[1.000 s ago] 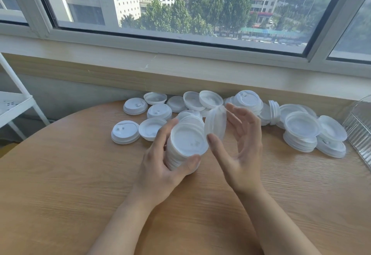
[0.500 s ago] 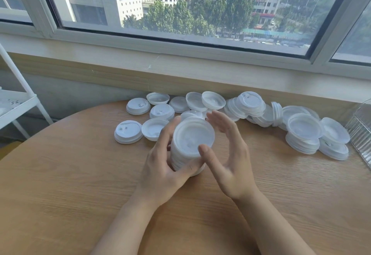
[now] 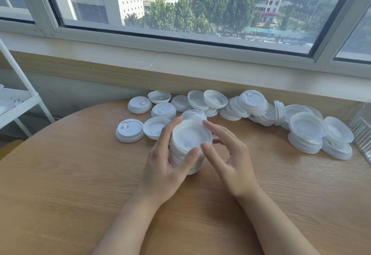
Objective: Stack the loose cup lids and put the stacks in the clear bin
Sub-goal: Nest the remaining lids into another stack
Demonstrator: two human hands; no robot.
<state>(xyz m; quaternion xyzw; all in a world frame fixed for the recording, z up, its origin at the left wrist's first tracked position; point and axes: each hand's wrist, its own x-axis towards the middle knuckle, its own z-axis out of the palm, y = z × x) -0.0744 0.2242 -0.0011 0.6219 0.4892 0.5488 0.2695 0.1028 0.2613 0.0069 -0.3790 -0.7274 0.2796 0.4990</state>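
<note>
Head view: left hand [image 3: 162, 166] wraps a stack of lids [image 3: 189, 146] at the middle of the table [image 3: 70, 184], fingers curled round its left side, thumb up its near side to the rim. The stack's base looks set on the table, though the hand hides part of it. Right hand [image 3: 230, 160] sits at the stack's right side, thumb tip on the near rim of the top lid, other fingers loosely spread past the far edge; looks like a light pinch on the top lid.

Stack's long axis runs near vertical, tipped slightly toward the camera. Top lid faces up, hollow side showing.

Loose lids [image 3: 160, 110] and short piles are scattered behind the stack along the wall; more piles [image 3: 307, 134] lie to the right. Clear bin [image 3: 361, 128] shows only at the right edge, well apart from the held stack.

Risks, as judgement:
- Top lid may not be fully nested; carried like that, it could slide off.
- Tall stack gripped on one side only could bend or topple if the right hand lets go.
- The carry to the bin passes over the right-hand piles; a low pass could knock them.
- A white shelf rack [image 3: 18, 102] stands at far left, out of the way.
</note>
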